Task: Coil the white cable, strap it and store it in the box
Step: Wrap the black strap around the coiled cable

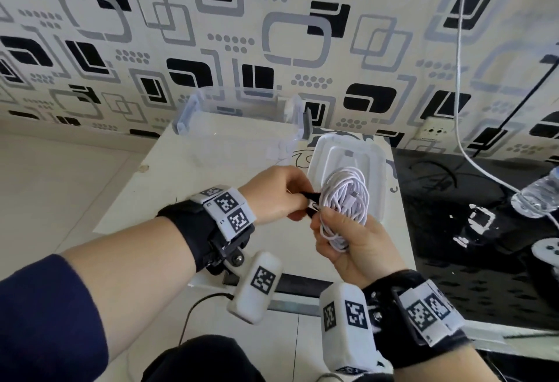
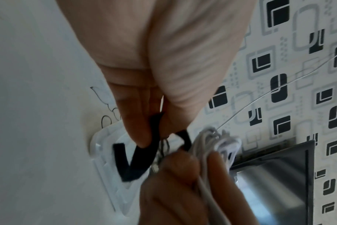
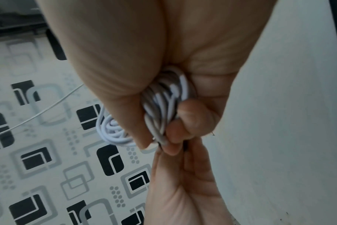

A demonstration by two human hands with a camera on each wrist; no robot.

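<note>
The white cable (image 1: 344,197) is wound into a coil, and my right hand (image 1: 348,242) grips its lower end, thumb and fingers curled round the bunched strands (image 3: 164,103). My left hand (image 1: 281,197) pinches a black strap (image 2: 137,159) between thumb and fingertips just left of the coil (image 2: 217,144). The strap (image 1: 311,200) runs from the left fingers to the coil where my right thumb sits; its loose end hangs bent in a V in the left wrist view. The clear plastic box (image 1: 242,121) stands open at the back of the white table (image 1: 169,194).
The box's white lid (image 1: 351,154) lies flat on the table, under the coil. A water bottle (image 1: 538,197) and a game controller (image 1: 547,251) lie on the dark surface to the right. A thin white wire (image 1: 459,79) hangs along the patterned wall.
</note>
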